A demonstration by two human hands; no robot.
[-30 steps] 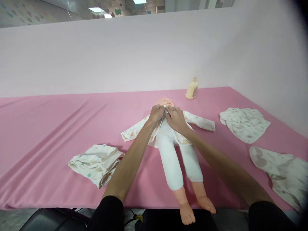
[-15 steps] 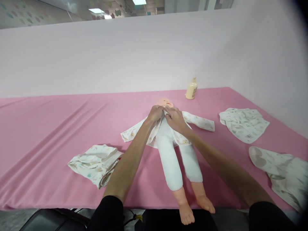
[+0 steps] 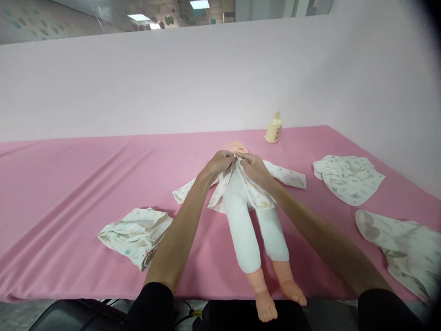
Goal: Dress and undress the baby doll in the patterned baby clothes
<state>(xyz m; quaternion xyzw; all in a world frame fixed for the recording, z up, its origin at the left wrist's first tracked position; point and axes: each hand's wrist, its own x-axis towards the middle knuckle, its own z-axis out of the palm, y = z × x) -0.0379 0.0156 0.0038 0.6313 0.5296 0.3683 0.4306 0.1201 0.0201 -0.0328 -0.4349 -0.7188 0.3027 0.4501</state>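
Observation:
A baby doll (image 3: 241, 230) lies on its back on a pink-covered table, its feet pointing toward me past the front edge. It wears a white patterned baby jacket (image 3: 260, 195), open down the front below the neck, with both sleeves spread out sideways. At the collar, under the doll's chin, my left hand (image 3: 222, 162) pinches the jacket's edge. Close beside it, my right hand (image 3: 254, 168) grips the other edge at the same spot. My fingers hide the fastening between them and part of the doll's neck.
Left of the doll lies a folded patterned cloth (image 3: 136, 235). Two more printed baby cloths lie on the right, one farther back (image 3: 347, 178) and one at the near corner (image 3: 403, 250). A cream pump bottle (image 3: 274, 128) stands by the white wall (image 3: 165, 87) behind the pink table (image 3: 69, 197).
Both hands stay at the collar. My left wrist has shifted slightly left and my fingers have come closer together; the jacket's front edges hang a little differently.

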